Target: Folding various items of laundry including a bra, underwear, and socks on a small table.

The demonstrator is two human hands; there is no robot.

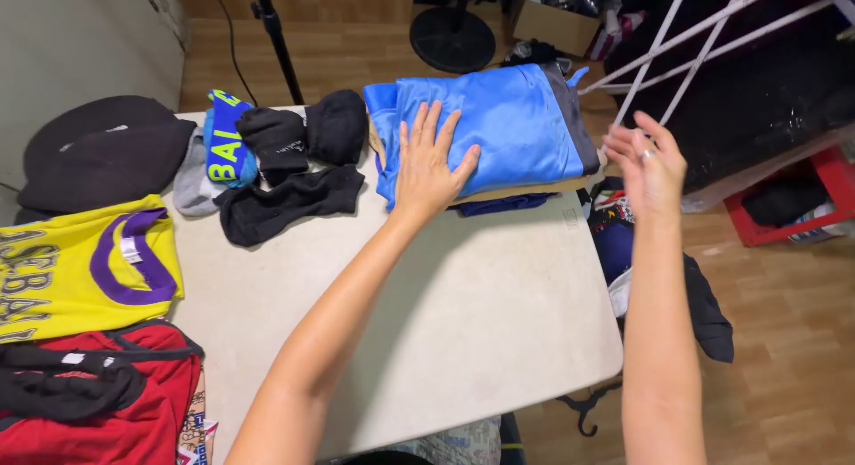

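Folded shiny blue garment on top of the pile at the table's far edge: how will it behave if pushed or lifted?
The folded shiny blue garment looks like sheeny synthetic, so it probably slides easily over the folded clothes beneath. It's soft fabric; lifted from one edge it would likely flop and unfold. Probably light for its size. The left hand lies flat on it; the right hand is off it, fingers open.

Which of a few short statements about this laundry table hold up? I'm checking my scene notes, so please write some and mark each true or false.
1. The left hand lies flat on the folded blue garment. True.
2. The right hand holds a black sock. False: it is empty, raised beyond the table edge.
3. Black socks lie left of the blue garment. True.
4. The yellow jersey tops the blue pile. False: it lies at the table's left edge.
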